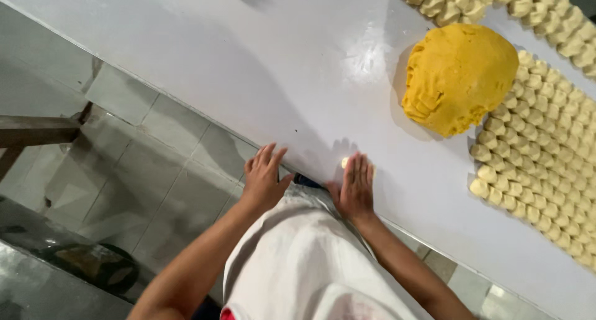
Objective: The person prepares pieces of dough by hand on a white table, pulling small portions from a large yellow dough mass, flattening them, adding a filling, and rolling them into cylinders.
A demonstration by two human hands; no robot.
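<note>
White table [248, 59] fills most of the frame, running diagonally from upper left to lower right; smooth, glossy, w/ soft glare spots. Grey tiled floor [143, 171] takes the lower left.

Right of centre, upper frame: a big mound of yellow dough [456, 78], rounded, matte, w/ pinch and tear marks on its lower left face. Around it, along the right edge and top right, rows of small shaped dough pieces [546, 158], paler yellow, folded and ridged, packed touching each other.

Lower centre: both hands at the table's near edge. Left hand [264, 177] lies flat, fingers spread apart, holding nothing. Right hand [355, 186] also flat, fingers together and straight; a tiny yellow bit of dough [344, 163] sits just at its fingertips, prob. being rolled under the palm, though the view is too small to be sure. Dough mound is well apart from both hands.

To roll well, I'd judge: keep palm flat, even light pressure, short strokes so the bit doesn't smear on the slick top.
</note>
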